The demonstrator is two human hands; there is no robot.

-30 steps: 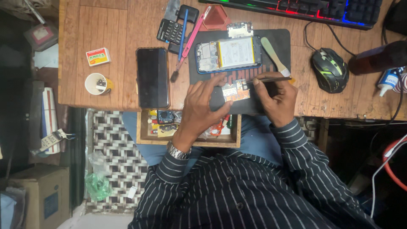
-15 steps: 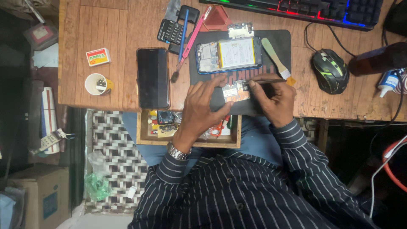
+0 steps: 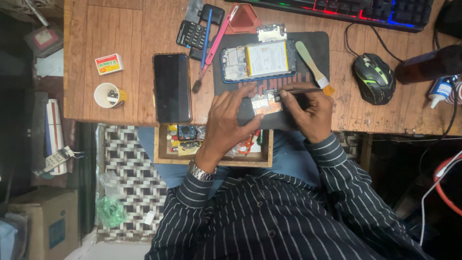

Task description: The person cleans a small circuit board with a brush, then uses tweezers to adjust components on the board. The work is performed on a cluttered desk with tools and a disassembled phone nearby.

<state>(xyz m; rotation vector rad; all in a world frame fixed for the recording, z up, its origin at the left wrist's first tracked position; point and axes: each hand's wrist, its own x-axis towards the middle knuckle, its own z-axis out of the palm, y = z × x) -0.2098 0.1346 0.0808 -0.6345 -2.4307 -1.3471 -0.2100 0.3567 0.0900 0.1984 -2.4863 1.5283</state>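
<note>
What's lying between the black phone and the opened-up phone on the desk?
In the head view, a pink-handled brush lies slantwise between the black phone and the opened phone, beside a blue pen.

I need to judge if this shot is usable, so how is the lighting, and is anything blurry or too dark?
Head view: the wooden desk is evenly lit and sharp; the left hand and right hand on the small circuit board show little blur. Floor areas at both edges fall into deep shadow. The keyboard glows coloured, and the black phone screen shows no glare.
</note>
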